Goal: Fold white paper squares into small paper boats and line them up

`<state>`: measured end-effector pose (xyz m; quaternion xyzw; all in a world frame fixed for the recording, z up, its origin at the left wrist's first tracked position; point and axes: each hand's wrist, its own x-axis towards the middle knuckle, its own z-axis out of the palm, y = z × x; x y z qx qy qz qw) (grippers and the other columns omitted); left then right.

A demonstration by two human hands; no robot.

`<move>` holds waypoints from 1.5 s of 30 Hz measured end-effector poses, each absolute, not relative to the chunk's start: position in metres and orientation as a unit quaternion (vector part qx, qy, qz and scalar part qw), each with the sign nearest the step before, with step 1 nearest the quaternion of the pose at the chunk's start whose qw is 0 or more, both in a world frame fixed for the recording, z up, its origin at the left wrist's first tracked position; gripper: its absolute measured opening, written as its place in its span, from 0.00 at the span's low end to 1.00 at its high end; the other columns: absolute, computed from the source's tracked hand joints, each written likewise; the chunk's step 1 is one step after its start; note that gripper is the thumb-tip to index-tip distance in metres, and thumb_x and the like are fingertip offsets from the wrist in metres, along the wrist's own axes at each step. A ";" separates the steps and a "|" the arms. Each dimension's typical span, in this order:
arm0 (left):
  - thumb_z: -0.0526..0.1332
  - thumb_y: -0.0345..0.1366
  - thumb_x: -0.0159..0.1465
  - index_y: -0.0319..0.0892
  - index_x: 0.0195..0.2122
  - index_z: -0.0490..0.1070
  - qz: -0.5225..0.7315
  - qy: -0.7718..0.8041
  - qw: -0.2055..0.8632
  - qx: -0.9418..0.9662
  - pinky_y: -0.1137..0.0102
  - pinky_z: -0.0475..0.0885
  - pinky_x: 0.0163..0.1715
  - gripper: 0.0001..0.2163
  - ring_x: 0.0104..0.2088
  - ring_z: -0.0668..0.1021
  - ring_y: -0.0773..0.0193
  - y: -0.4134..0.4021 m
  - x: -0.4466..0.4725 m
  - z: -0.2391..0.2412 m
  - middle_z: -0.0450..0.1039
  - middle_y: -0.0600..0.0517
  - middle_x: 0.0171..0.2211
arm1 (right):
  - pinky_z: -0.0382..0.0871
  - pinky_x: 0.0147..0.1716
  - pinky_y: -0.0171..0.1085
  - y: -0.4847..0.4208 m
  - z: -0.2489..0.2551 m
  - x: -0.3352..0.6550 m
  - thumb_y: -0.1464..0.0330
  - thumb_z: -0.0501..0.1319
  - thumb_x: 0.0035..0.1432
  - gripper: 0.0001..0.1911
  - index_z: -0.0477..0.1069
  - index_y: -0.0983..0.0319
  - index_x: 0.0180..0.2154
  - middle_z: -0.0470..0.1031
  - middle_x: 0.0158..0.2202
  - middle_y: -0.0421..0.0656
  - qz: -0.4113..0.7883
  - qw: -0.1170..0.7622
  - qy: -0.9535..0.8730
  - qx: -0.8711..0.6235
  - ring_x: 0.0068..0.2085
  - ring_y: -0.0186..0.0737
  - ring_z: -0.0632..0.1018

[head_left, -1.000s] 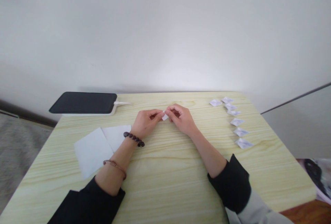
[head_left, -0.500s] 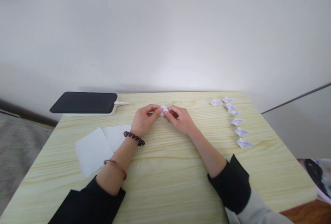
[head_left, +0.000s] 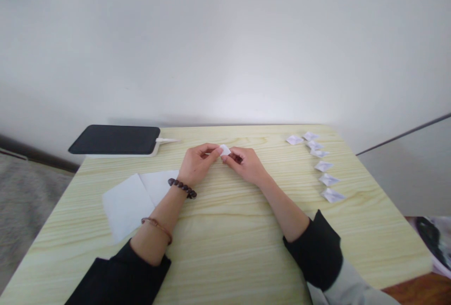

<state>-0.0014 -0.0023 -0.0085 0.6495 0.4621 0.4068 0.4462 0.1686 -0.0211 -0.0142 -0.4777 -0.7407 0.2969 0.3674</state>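
A small folded piece of white paper [head_left: 225, 150] is held up between my two hands, above the middle of the table. My left hand [head_left: 199, 163] pinches its left side between thumb and forefinger. On the paper's lower right edge, the thumb of my right hand [head_left: 245, 165] presses while its other fingers curl in behind. Both hands are closed around the piece, and my fingers hide part of its folds. Flat white paper sheets [head_left: 128, 206] lie on the table beside my left forearm, which partly covers them.
Several small folded paper boats [head_left: 330, 180] stand in a curved row along the table's right side. At the back left, a dark-screened phone [head_left: 114, 139] lies on a white block with a white cable [head_left: 167, 140]. A pale wall rises behind the wood-grain table [head_left: 225, 248].
The fingers of my right hand have shifted slightly down on the folded paper, so more of its right side shows. My left hand has barely moved.
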 end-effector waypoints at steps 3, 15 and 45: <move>0.63 0.50 0.56 0.39 0.36 0.77 0.410 0.465 0.452 0.642 0.69 0.73 0.38 0.18 0.35 0.79 0.60 -0.003 -0.001 -0.007 0.80 0.49 0.35 | 0.57 0.24 0.30 -0.021 -0.015 0.168 0.62 0.58 0.58 0.13 0.69 0.63 0.26 0.69 0.21 0.36 0.313 0.367 -0.725 -0.491 0.22 0.29 0.65; 0.66 0.49 0.52 0.40 0.37 0.77 0.423 0.464 0.469 0.621 0.67 0.74 0.38 0.19 0.35 0.79 0.59 -0.002 0.000 -0.009 0.80 0.48 0.35 | 0.57 0.23 0.30 -0.021 -0.017 0.167 0.64 0.58 0.57 0.11 0.67 0.62 0.25 0.66 0.20 0.36 0.296 0.391 -0.718 -0.494 0.22 0.29 0.65; 0.65 0.50 0.53 0.39 0.31 0.76 0.419 0.459 0.472 0.625 0.69 0.74 0.33 0.17 0.30 0.77 0.62 -0.006 -0.001 0.000 0.78 0.49 0.30 | 0.59 0.25 0.30 -0.022 -0.014 0.168 0.60 0.55 0.61 0.16 0.71 0.63 0.27 0.71 0.21 0.38 0.295 0.351 -0.755 -0.470 0.23 0.30 0.68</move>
